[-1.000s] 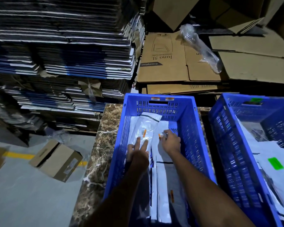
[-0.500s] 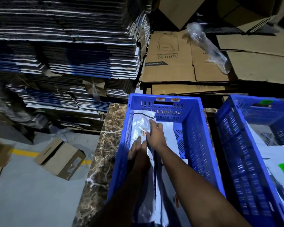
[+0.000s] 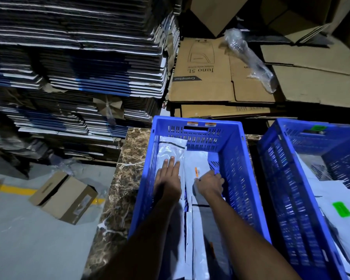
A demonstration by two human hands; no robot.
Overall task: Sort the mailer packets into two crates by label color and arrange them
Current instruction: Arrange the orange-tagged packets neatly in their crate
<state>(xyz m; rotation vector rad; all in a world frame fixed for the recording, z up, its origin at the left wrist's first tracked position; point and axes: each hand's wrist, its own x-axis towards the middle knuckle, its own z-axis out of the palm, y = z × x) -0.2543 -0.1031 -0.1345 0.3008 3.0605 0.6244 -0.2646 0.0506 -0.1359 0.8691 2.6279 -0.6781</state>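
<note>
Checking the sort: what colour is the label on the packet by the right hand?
Orange, on the white packet beside the right hand; head view.

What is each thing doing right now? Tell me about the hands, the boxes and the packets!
left hand: flat, fingers straight, pressing a clear packet.
right hand: fingers curled on a white packet.
clear packet: lying flat in the left crate.
white packet: lying flat, orange label up.
left crate: open, packets inside.
right crate: open, packets inside.
green-label packet: lying in the right crate.
</note>
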